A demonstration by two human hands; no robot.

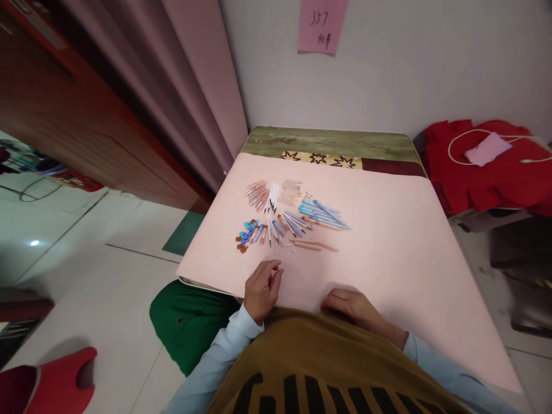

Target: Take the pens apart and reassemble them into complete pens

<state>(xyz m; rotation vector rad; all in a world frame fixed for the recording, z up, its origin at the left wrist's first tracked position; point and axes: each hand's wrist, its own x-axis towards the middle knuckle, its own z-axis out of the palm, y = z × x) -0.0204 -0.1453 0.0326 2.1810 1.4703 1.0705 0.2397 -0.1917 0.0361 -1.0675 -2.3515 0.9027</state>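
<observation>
A pink mat [401, 241] covers the table in front of me. On it lie several pens and pen parts: pinkish barrels [257, 192], white refills [272, 198], blue pens [323, 214], small blue and brown caps [248, 233] and a tan pen [313, 245]. My left hand [262, 287] rests at the mat's near edge, fingers curled with thumb and fingertips pinched; I cannot make out anything in them. My right hand [353, 305] lies close to my body, fingers folded under, knuckles up.
A green wooden tabletop [328, 141] shows beyond the mat. A pink note [321, 26] hangs on the wall. Red cloth with a white cable [487, 167] lies at the right. Curtains and a wooden cabinet stand at the left; a green seat [185, 322] is below.
</observation>
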